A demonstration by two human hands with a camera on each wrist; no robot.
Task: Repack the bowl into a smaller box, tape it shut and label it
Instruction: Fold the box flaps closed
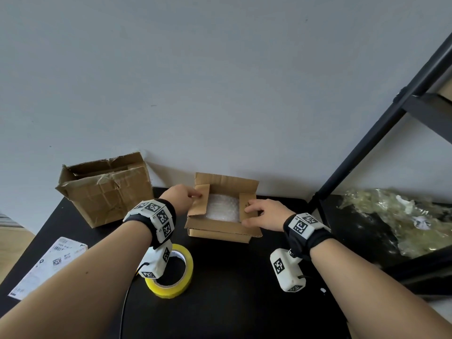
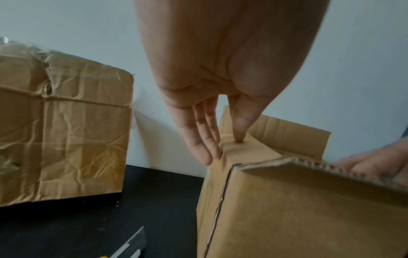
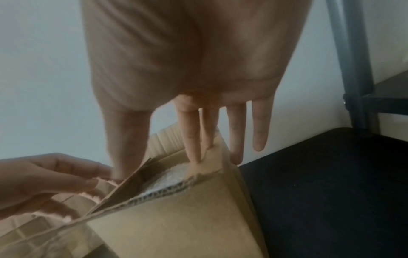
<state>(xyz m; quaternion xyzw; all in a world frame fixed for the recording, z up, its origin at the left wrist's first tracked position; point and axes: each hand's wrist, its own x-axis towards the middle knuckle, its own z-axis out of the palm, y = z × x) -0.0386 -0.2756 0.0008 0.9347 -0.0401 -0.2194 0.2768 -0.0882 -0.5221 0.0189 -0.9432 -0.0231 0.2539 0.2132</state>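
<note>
The small box point(image 1: 223, 211) sits on the black counter point(image 1: 232, 277) with both hands on it, and the bubble-wrapped bundle point(image 1: 223, 207), presumably the bowl, lies inside, directly between the two sets of fingers. The left hand point(image 1: 181, 195) has straight fingers point(image 2: 198, 139) down the outer left wall and the thumb pressing the left side flap point(image 1: 199, 200) inward; it grips nothing. The right hand point(image 1: 265, 214) likewise lies flat, fingers point(image 3: 192, 137) extended on the right side flap point(image 1: 247, 204), two of them hanging past the box edge. Both short flaps are folded in over the bundle; the long rear flap point(image 1: 226, 183) stands upright beyond the fingertips, and the near flap point(image 1: 220, 226) hangs toward the person. The closing seam will likely run left to right, across both hands. The yellow tape roll point(image 1: 171, 272) lies behind the left wrist, nearer that hand, and the label sheet point(image 1: 49, 263) further left.
</note>
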